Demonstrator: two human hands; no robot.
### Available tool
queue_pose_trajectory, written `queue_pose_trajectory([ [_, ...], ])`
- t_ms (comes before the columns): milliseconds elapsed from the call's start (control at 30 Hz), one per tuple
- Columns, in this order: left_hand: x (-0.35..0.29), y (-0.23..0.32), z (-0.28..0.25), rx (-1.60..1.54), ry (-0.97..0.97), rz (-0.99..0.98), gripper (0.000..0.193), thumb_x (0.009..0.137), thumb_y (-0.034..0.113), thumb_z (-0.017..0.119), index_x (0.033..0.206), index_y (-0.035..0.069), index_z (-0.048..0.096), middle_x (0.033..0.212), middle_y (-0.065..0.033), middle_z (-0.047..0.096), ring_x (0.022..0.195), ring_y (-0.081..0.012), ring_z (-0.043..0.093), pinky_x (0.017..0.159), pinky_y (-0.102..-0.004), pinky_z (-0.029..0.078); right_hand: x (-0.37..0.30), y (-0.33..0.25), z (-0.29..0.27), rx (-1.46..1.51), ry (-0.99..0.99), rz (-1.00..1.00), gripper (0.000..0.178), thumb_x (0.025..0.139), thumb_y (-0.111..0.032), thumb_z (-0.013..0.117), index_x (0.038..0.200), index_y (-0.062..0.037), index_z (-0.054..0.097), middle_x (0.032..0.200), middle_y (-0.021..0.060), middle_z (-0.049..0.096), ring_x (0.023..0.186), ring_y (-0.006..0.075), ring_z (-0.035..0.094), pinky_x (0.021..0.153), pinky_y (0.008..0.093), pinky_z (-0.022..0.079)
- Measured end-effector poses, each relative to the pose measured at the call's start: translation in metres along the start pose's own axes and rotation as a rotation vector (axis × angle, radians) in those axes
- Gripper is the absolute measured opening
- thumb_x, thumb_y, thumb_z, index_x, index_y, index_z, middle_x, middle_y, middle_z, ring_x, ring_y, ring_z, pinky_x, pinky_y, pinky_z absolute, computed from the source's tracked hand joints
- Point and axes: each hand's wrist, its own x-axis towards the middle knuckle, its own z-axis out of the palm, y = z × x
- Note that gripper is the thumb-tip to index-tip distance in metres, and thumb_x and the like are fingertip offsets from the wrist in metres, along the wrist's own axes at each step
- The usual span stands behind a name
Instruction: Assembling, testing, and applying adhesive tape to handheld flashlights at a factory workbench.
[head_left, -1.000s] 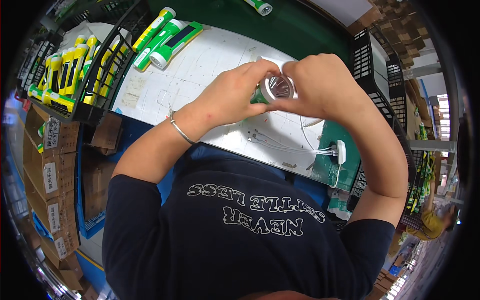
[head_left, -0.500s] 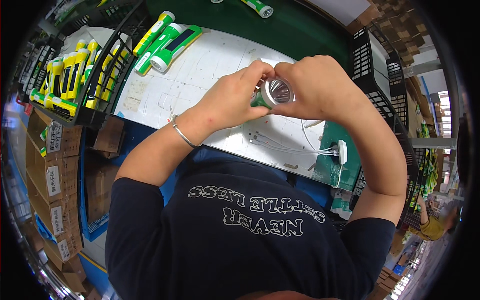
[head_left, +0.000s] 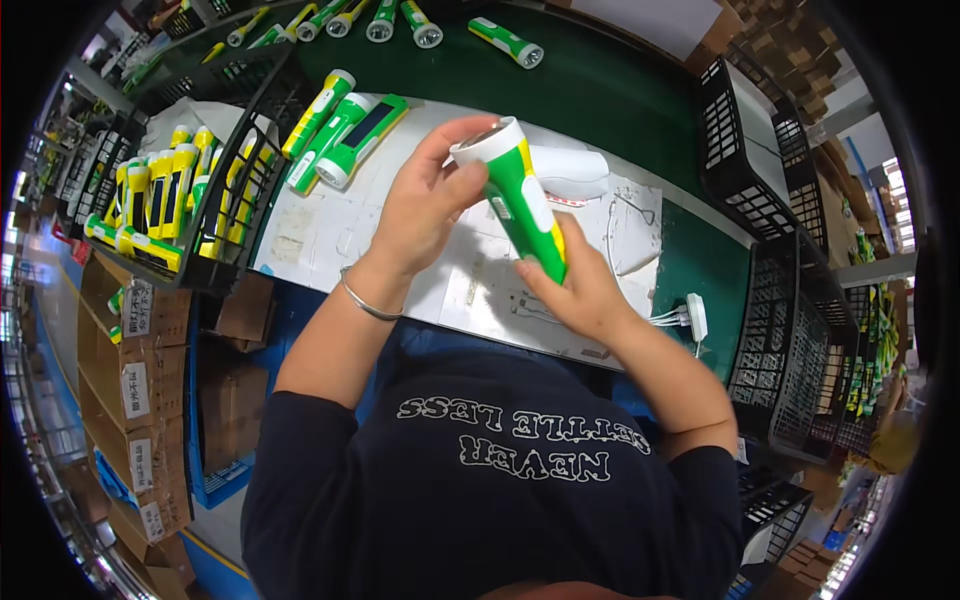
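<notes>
A green and yellow flashlight [head_left: 517, 200] with a white head ring is held tilted above the white work board [head_left: 420, 270]. My left hand [head_left: 432, 190] grips its wide head between thumb and fingers. Around the handle's lower end, my right hand [head_left: 580, 285] is closed. The flashlight's white switch panel shows along its side, and its lens faces up and to the left, mostly hidden. Behind it lies a white, rounded tool-like object [head_left: 572, 172]. At the board's left lie several flashlights, one with a dark solar panel [head_left: 362, 135].
A black crate [head_left: 215, 250] full of flashlights stands at the left. Several flashlights lie along the far green surface, one nearer the middle [head_left: 507, 42]. A white plug block [head_left: 696, 317] with cables is at the right, beside black crates [head_left: 765, 150]. Cardboard boxes [head_left: 135, 380] stand lower left.
The flashlight has turned from lens toward me to lens up-left. My right hand has moved down to its handle, while my left stays at the head. The view has shifted too.
</notes>
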Motion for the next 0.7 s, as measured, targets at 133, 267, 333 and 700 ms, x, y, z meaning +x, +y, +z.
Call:
queue_pose_trajectory([
  [133, 0.005, -0.002, -0.009, -0.116, -0.041, -0.173, 0.057, 0.090, 0.033, 0.055, 0.137, 0.008, 0.033, 0.121, -0.0113, 0.053, 0.113, -0.0226, 0.051, 0.095, -0.0374, 0.043, -0.009, -0.004, -0.002, 1.248, -0.428, 0.308, 0.050, 0.084, -0.021, 0.062, 0.124, -0.0019, 0.038, 0.080, 0.0112, 0.057, 0.068, 0.0162, 0.058, 0.061, 0.0266, 0.046],
  [267, 0.011, -0.010, 0.011, -0.186, -0.060, -0.183, 0.064, 0.089, 0.037, 0.053, 0.139, 0.007, 0.029, 0.125, -0.0157, 0.050, 0.121, -0.0322, 0.045, 0.103, -0.0483, 0.036, -0.016, 0.002, 0.010, 0.299, -0.036, 0.136, 0.039, 0.086, -0.025, 0.061, 0.115, -0.0044, 0.043, 0.081, 0.0082, 0.057, 0.074, 0.0154, 0.059, 0.062, 0.0259, 0.046],
  [333, 0.017, -0.016, 0.017, -0.104, -0.060, -0.193, 0.068, 0.086, 0.040, 0.057, 0.139, 0.006, 0.030, 0.120, -0.0124, 0.055, 0.118, -0.0294, 0.049, 0.105, -0.0503, 0.032, -0.020, 0.001, 0.011, 0.360, -0.032, 0.100, 0.040, 0.086, -0.025, 0.062, 0.114, -0.0042, 0.043, 0.081, 0.0071, 0.057, 0.073, 0.0138, 0.058, 0.062, 0.0260, 0.046],
  [700, 0.030, -0.073, 0.044, -0.301, -0.168, -0.404, 0.068, 0.090, 0.047, 0.047, 0.138, 0.004, 0.028, 0.131, -0.0189, 0.045, 0.119, -0.0304, 0.047, 0.104, -0.0478, 0.034, -0.026, 0.029, 0.021, 0.994, 0.203, 0.243, 0.036, 0.088, -0.019, 0.059, 0.115, -0.0046, 0.040, 0.083, 0.0043, 0.054, 0.068, 0.0100, 0.056, 0.056, 0.0240, 0.049],
])
